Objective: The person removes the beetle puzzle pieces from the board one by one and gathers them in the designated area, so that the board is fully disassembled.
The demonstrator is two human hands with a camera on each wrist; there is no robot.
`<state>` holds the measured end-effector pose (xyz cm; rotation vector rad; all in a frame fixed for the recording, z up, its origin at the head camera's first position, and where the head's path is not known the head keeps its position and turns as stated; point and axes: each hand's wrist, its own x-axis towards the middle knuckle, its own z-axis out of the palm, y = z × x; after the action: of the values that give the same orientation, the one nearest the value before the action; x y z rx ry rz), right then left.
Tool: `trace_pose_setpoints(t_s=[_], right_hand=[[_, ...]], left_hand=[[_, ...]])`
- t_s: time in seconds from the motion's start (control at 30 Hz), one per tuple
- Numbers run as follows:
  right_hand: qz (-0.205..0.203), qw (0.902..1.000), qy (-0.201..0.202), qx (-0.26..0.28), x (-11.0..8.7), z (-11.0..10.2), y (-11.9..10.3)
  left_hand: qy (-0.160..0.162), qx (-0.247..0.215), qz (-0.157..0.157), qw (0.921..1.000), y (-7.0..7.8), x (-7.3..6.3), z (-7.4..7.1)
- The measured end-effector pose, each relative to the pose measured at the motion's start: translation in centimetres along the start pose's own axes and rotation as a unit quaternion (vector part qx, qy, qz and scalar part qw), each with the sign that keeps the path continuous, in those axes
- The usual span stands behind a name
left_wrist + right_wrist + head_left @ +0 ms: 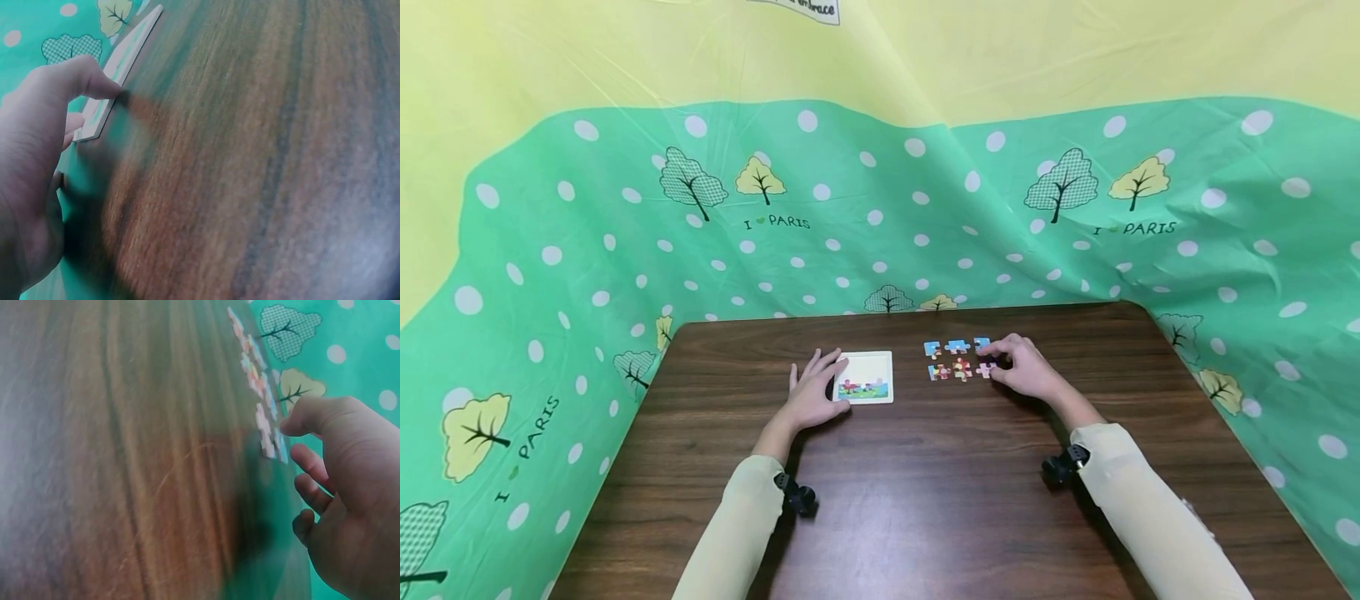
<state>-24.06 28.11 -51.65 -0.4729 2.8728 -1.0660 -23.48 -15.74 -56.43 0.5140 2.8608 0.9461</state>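
Observation:
A white-framed puzzle board [863, 396], with a small colourful scene along its lower part, lies on the table left of centre. My left hand [814, 395] spans its left side with fingers spread. In the left wrist view the thumb [103, 87] touches the board's near edge. Several jigsaw pieces lie to the right in two rows, among them a blue piece [957, 346] and a red piece [962, 369]. My right hand [1024, 367] is at their right end, index finger by the corner blue piece [981, 342] and thumb by a pink piece [985, 369]. Thumb and index stand apart; contact is unclear.
The dark wooden table [925, 500] runs back to a green and yellow curtain [880, 208] with trees and white dots. A small black camera sits at the left wrist [796, 495] and another at the right wrist [1064, 465].

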Motion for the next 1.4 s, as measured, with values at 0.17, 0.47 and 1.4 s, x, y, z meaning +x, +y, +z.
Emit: trace_pose_setpoints(t_s=[0.17,0.47,1.4], right_hand=[[-0.01,0.9999,0.004,0.002,0.4,0.1,-0.7],[-0.012,0.9998,-0.007,0.012,1.4,1.1,-1.7],[-0.081,0.9934,-0.029,0.076,3.8,4.4,-7.3]], left_hand=[[0.014,-0.005,0.007,0.9999,0.7,-0.4,-0.4],[-0.002,0.004,-0.003,1.0,1.4,-0.5,-0.9],[0.011,-0.019,0.009,0.9997,-0.5,0.1,0.0]])
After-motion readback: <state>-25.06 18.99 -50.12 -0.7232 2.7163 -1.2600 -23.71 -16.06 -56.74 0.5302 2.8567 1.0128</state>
